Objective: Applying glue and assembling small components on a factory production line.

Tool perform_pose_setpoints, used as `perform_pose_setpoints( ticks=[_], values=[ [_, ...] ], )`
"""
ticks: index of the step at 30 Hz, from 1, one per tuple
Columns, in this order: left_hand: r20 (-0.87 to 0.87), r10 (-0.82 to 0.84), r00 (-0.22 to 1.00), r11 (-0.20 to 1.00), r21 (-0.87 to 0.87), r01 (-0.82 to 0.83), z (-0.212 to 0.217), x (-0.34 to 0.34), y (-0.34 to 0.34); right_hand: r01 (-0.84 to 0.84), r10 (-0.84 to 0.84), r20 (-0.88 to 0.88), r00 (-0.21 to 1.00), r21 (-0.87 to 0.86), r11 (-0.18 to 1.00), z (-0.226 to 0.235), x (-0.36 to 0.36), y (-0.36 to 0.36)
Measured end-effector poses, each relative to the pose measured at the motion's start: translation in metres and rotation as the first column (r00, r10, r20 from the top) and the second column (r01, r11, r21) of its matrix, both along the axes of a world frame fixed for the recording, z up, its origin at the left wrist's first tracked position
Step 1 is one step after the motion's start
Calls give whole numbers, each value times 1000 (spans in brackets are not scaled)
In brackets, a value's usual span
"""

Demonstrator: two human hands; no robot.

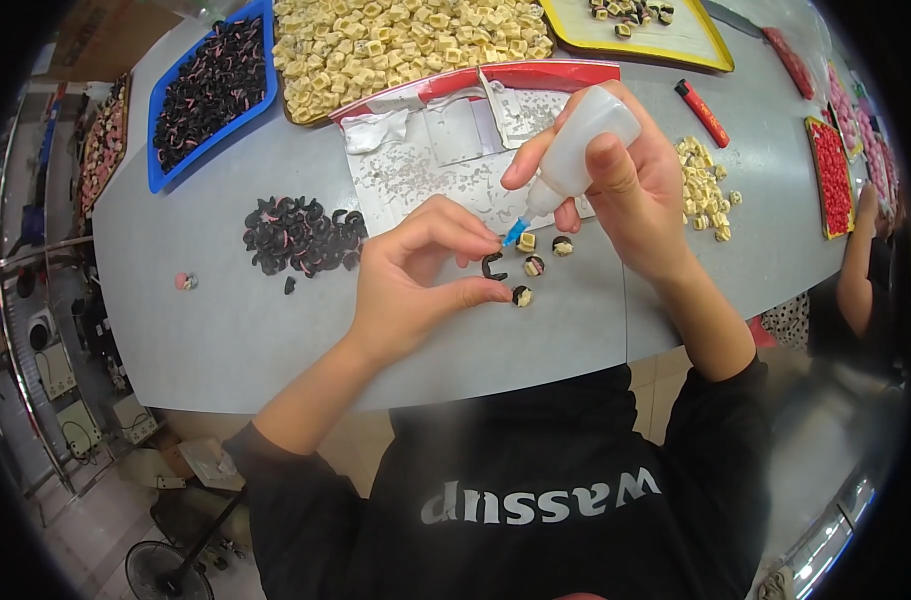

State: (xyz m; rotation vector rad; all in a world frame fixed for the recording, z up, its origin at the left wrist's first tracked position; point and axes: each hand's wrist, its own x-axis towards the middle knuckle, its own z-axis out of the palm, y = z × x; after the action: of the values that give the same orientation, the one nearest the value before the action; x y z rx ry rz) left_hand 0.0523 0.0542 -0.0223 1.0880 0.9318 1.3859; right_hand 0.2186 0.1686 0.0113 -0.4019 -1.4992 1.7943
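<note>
A small black curved piece is pinched in the left hand, near table centre. A white squeeze bottle with blue tip is gripped by the right hand. Trays crowd the grey table.

Bottle right of black pieces

Blue tray (dark pieces) — red lighter.

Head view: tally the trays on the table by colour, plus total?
Blue tray: 1, holding black pieces
Yellow tray: 1, nearly bare
Red tray: 1, holding red pieces
Brown tray: 1, piled with cream pieces
Total: 4

The tray of mixed pieces off the table's left edge is not counted.
</note>
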Motion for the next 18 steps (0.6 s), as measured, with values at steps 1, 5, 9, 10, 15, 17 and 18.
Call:
perform_pose_setpoints(
  ticks=[1, 5, 9, 10, 15, 17, 18],
  values=[
    [1, 0, 1000, 1000, -1, 0, 0, 0, 0, 0, 0, -1, 1000, -6, 1000, 0, 0, 0],
    [2, 1, 1000, 1000, -6, -1, 1, 1, 0, 5, -5, 6, 1000, -1, 1000, 1, 2, 0],
    [11, 3, 1000, 1000, -17, -3, 2, 1, 0, 8, -8, -9, 1000, -2, 1000, 2, 1, 1],
    [11, 3, 1000, 1000, -16, -3, 2, 0, 0, 11, -11, -13, 1000, -5, 1000, 2, 1, 1],
    [22, 7, 1000, 1000, -13, -7, 0, 1, 0, 19, -19, -13, 1000, 2, 1000, 1, 1, 1],
    [18, 6, 1000, 1000, -9, -5, 0, 1, 0, 23, -23, -14, 1000, 3, 1000, 1, 1, 1],
    [14, 5, 1000, 1000, -4, -4, 0, 0, 0, 24, -24, -9, 1000, 9, 1000, 1, 1, 2]
  ],
)
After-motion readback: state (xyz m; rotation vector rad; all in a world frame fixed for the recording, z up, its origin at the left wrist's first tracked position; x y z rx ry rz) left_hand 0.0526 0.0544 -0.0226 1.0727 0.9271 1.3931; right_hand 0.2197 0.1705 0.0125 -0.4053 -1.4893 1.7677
